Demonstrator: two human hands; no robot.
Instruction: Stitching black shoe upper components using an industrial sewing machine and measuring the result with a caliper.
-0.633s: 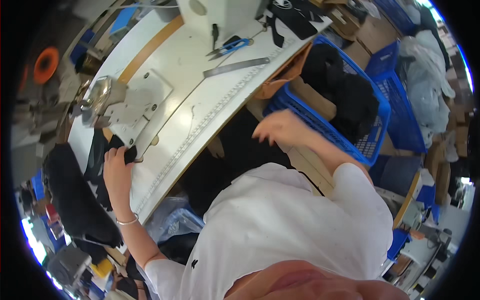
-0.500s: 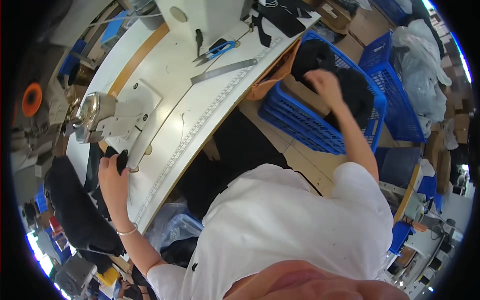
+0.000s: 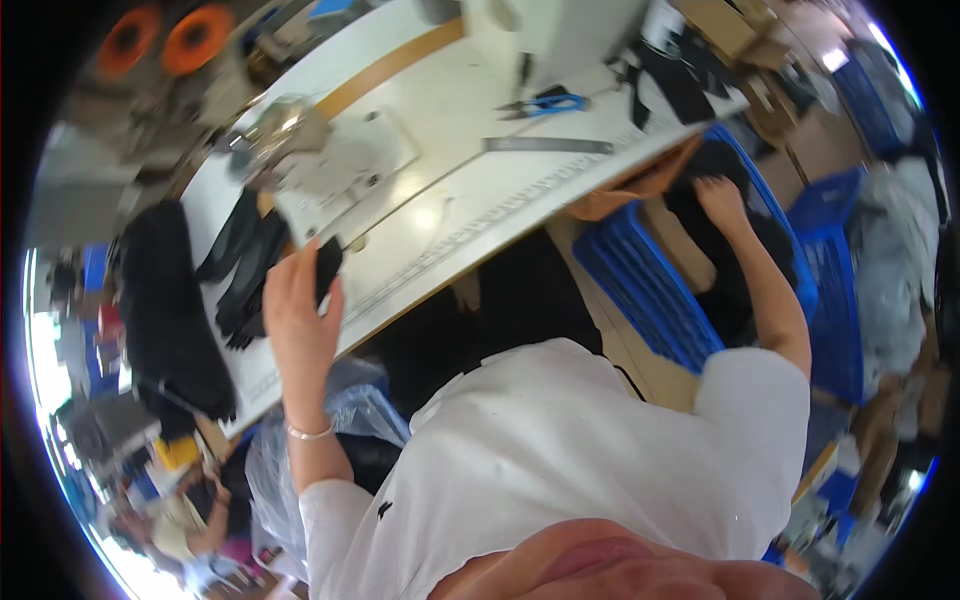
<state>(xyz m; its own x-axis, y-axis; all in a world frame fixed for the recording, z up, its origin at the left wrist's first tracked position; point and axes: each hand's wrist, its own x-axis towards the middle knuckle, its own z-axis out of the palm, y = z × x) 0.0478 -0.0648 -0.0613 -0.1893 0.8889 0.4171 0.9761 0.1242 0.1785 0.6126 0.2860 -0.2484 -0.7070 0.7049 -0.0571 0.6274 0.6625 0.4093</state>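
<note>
My left hand [image 3: 303, 315] is at the table's left front, fingers stretched and thumb apart. A small black fabric piece [image 3: 328, 265] lies between thumb and fingertips, beside the sewing machine's white bed [image 3: 350, 165]. Black fabric strips [image 3: 250, 270] hang together just left of this hand. Over on the right, my right hand [image 3: 722, 205] reaches into a blue plastic crate [image 3: 650, 285]. Its fingers curl into dark fabric [image 3: 755, 270] there; their tips are partly hidden. The machine's shiny metal head [image 3: 285, 130] stands beyond my left hand.
On the white table [image 3: 450, 170] lie blue-handled thread snips [image 3: 555, 104] and a metal ruler [image 3: 550, 146]. A rolled black bundle [image 3: 170, 310] sits at the left edge. Orange-brown fabric [image 3: 610, 200] hangs between table and crate. Another blue crate [image 3: 830, 290] stands farther right, beside plastic bags [image 3: 885, 270].
The view has turned, shifting the table rightward. My left hand has opened from its pinch beside the machine bed. My right hand has settled onto the dark fabric in the crate.
</note>
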